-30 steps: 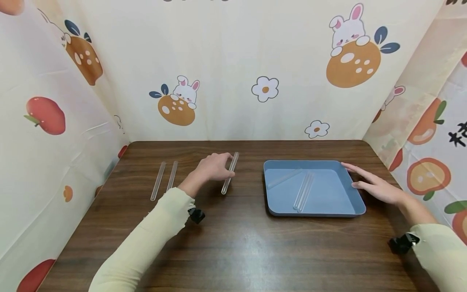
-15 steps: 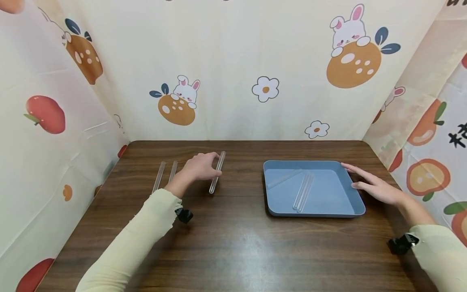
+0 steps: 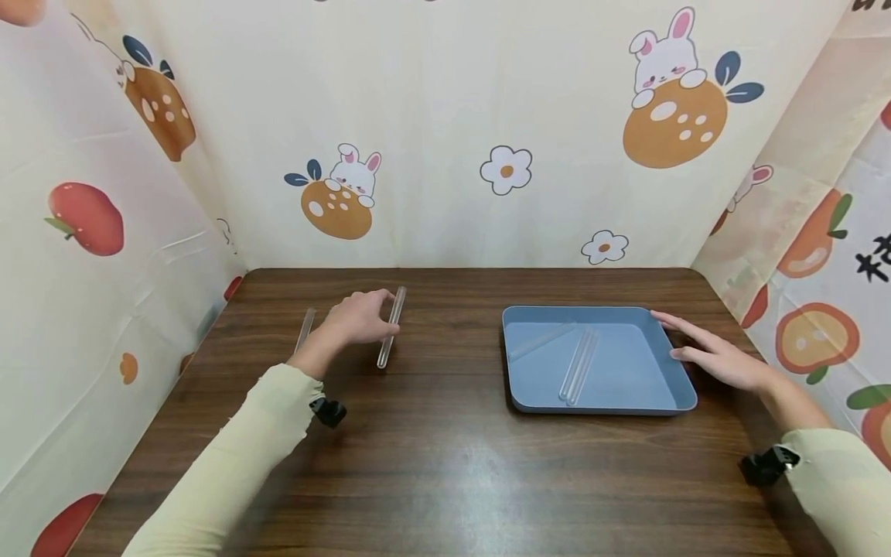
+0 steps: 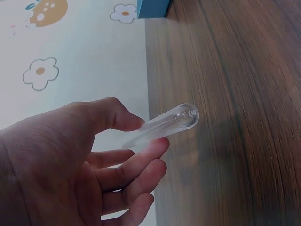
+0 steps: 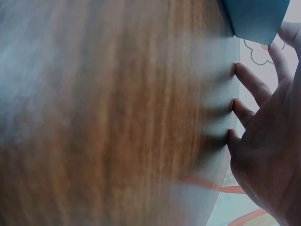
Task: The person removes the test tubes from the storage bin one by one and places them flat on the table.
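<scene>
My left hand (image 3: 356, 317) pinches a clear test tube (image 3: 392, 329) between thumb and fingertips, left of the table's middle. In the left wrist view the tube's rounded end (image 4: 187, 116) points toward the camera over the wood. Another clear test tube (image 3: 305, 331) lies at the far left, partly covered by my left forearm. Three more tubes lie in the blue tray (image 3: 643, 402): two side by side (image 3: 579, 367) and one slanted (image 3: 543, 340). My right hand (image 3: 720, 360) rests at the tray's right side with fingers extended, thumb and index finger at the rim.
A brown wooden table (image 3: 431, 464) carries everything. Printed cloth (image 3: 445, 139) hangs behind its back edge and along both sides. Black wrist cameras (image 3: 766, 466) sit at both cuffs.
My left hand has moved left with the test tube, away from the tray. One of the two tubes on the left is now hidden behind hand and arm. The right hand stays put.
</scene>
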Tool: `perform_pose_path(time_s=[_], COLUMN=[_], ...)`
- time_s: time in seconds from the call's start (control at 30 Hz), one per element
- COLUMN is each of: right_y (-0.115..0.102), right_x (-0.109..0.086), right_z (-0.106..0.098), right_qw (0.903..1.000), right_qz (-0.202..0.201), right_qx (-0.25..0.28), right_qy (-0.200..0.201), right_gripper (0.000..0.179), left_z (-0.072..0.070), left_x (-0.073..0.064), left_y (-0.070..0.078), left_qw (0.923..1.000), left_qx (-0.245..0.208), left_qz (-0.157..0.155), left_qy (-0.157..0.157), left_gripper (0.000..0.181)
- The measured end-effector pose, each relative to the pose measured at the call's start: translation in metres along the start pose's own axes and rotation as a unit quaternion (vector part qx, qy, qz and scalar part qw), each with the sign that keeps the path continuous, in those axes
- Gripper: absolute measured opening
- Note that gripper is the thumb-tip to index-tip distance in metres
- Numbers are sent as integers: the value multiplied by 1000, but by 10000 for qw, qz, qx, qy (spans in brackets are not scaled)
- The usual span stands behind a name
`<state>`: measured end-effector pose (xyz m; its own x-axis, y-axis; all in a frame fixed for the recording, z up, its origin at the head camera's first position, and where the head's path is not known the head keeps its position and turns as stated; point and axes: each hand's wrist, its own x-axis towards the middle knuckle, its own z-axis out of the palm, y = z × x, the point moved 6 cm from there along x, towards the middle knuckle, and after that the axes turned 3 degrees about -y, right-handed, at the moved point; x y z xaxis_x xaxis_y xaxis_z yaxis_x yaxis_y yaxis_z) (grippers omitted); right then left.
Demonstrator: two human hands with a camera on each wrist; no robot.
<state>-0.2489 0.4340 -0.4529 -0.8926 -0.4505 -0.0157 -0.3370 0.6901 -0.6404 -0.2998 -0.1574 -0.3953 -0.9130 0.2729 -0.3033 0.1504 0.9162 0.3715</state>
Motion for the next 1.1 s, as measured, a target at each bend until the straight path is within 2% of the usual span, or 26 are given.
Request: perform_pose_path(time_s=[0.57, 1.1], right_y=[1, 1], right_x=[0, 0], right_z=[-1, -1], right_qw=[10000, 10000], right_qz=[52, -18], right_qx=[-38, -31], right_qy=[-13, -5], right_gripper=[69, 70], left_z=[-6, 1], left_x=[-10, -18], left_y=[-38, -56], left_qw=[9997, 9976], left_qx=[62, 86], left_qz=[-230, -671], left_qy=[-40, -166], left_gripper=[65, 69])
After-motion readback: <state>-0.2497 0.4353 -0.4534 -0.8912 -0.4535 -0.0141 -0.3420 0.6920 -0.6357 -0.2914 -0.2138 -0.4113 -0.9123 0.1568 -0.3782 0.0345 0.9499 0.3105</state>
